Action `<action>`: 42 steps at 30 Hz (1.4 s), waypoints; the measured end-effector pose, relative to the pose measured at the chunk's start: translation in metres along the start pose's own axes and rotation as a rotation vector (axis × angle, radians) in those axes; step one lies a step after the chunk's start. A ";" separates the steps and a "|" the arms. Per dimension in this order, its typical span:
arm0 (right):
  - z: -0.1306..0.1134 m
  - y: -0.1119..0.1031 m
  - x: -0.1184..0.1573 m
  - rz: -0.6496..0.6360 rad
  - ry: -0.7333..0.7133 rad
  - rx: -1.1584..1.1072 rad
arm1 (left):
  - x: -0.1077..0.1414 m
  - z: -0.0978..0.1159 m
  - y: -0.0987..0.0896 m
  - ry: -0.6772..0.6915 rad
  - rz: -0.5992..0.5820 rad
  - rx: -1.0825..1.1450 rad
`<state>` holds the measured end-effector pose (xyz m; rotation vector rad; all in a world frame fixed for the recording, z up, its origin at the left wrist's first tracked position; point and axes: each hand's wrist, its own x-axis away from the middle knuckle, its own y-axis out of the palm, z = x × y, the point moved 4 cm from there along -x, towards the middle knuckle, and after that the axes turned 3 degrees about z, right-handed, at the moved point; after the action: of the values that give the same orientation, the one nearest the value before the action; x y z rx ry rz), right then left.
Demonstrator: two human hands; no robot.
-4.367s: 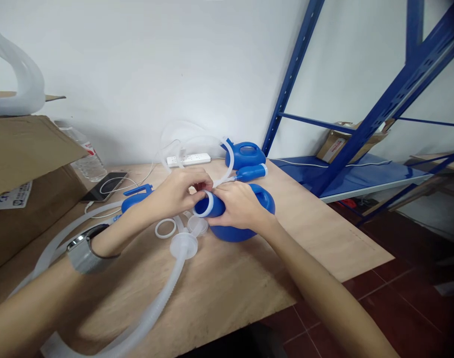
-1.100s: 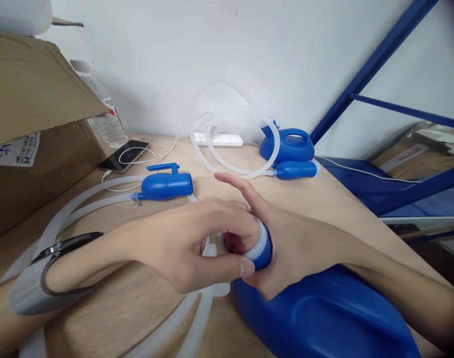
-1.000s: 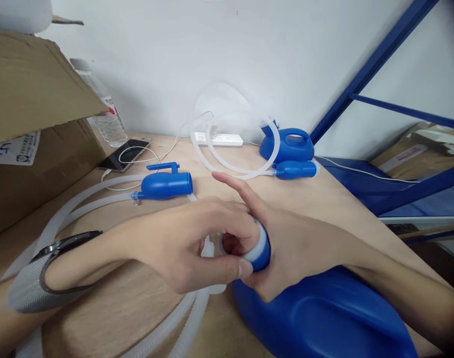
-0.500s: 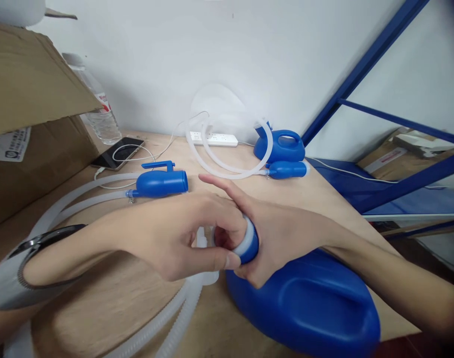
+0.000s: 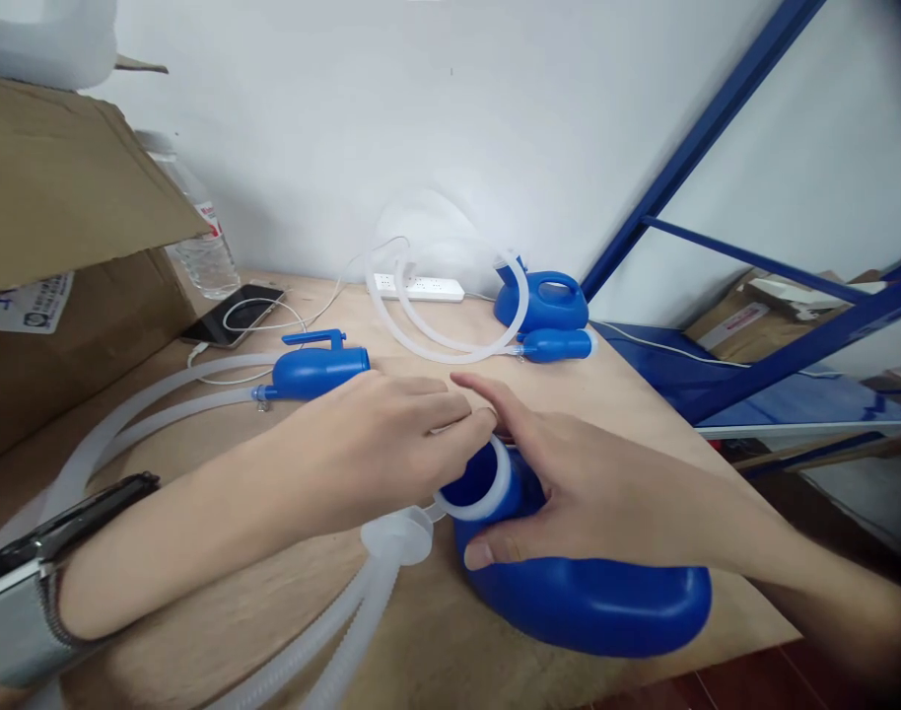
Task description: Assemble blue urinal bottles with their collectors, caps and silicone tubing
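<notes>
White ring [image 5: 504,481] sits around mouth of blue jug [image 5: 590,603], right of centre, near side of tabletop [image 5: 750,606]. Left hand [image 5: 398,444]: fingers curled at ring's far edge, thumb hidden; cannot tell if pinching. Right hand [image 5: 594,478]: spread wide about neck, thumb against jug's near side. Change: left thumb now off near rim it was clasping, mouth exposed. Ring seems mostly seated, far edge probably still being worked. Just left: translucent disc [image 5: 397,537] on ribbed hose [image 5: 358,636]. Far right: second blue jug [image 5: 543,311].

The wooden table [image 5: 428,636] bears blue bottles [image 5: 590,606], pale hoses [image 5: 382,577] and a power strip [image 5: 440,290].
</notes>
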<state>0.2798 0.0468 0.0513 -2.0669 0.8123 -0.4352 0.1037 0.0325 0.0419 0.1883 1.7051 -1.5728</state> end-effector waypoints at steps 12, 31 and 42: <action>-0.006 0.009 0.007 0.066 0.002 0.012 | -0.002 0.018 0.006 0.031 -0.007 -0.272; -0.004 0.008 0.000 0.031 0.060 0.033 | -0.004 0.008 0.006 -0.132 -0.034 -0.142; -0.003 0.009 -0.001 0.005 0.089 0.041 | -0.002 -0.017 0.006 -0.714 -0.125 0.638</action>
<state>0.2737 0.0414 0.0459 -2.0188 0.8544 -0.5401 0.1013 0.0494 0.0368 -0.1591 0.6568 -1.9294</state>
